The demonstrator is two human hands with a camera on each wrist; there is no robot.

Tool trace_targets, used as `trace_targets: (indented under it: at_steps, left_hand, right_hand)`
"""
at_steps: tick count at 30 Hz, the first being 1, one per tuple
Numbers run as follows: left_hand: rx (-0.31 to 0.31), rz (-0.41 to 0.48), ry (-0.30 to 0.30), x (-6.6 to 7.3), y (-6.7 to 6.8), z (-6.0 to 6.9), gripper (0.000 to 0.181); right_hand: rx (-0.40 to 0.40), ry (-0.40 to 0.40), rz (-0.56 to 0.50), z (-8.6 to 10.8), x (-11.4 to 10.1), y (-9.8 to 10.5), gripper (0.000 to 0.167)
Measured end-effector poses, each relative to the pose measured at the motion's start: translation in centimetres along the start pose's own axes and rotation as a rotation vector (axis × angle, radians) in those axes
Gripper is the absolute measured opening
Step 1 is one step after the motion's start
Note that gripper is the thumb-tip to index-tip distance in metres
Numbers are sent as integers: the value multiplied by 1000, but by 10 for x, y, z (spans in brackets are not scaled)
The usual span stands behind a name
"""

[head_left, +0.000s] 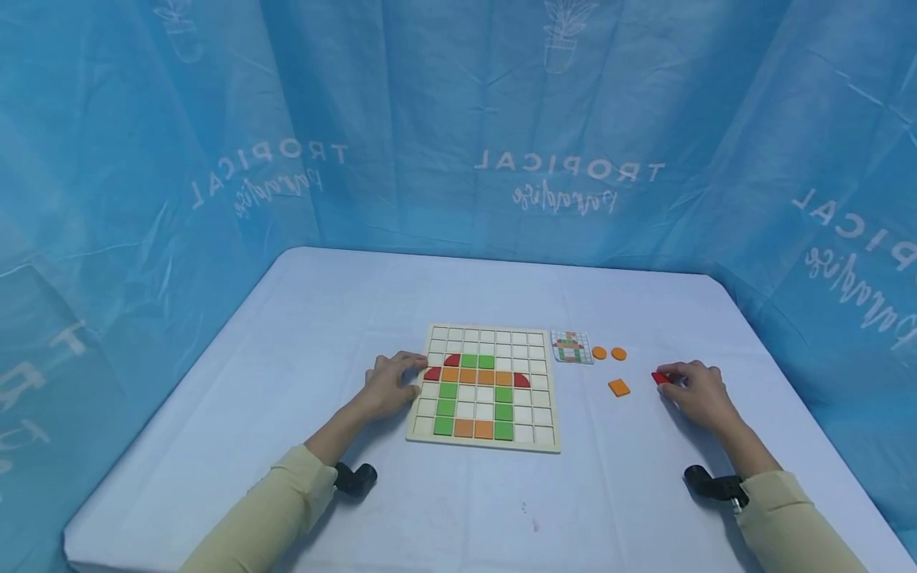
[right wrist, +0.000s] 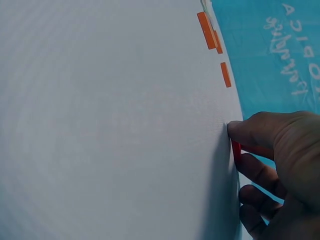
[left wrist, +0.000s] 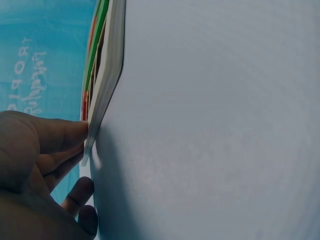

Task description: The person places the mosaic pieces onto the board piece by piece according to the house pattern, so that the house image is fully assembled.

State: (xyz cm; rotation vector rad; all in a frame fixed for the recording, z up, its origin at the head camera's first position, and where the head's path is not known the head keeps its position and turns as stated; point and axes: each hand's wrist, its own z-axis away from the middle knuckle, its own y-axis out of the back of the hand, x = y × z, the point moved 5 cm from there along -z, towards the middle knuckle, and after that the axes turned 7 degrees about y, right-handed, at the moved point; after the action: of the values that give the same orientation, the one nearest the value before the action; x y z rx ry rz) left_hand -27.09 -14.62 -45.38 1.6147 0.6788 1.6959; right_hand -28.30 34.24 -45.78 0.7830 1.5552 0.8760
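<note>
My left hand (head_left: 389,386) is at the left edge of a pale wooden grid board (head_left: 537,436), thumb and index fingertips touching that edge. On the board lie green square tiles (head_left: 504,413), orange tiles (head_left: 464,429) and red rounded tiles (head_left: 522,380). At the right, my right hand (head_left: 702,394) pinches a small red tile (right wrist: 236,152) between thumb and fingers, just at the table surface. The fingers partly cover this tile, so its full outline is hidden. Left of that hand lies a loose orange square tile (head_left: 619,387).
A small pattern card (head_left: 571,348) lies beside the board's upper right corner. Two orange round tiles, one nearer the card (head_left: 599,352), one farther right (head_left: 619,354), sit next to it. White cloth covers the table (head_left: 344,302); blue printed curtains (head_left: 430,103) surround it.
</note>
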Motion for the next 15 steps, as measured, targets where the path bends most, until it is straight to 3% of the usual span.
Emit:
trace_targets:
  at_steps: [15]
  left_hand:
    - [5,0,-9,1,1,0,47]
  right_hand:
    - [64,22,19,-3,0,-3,34]
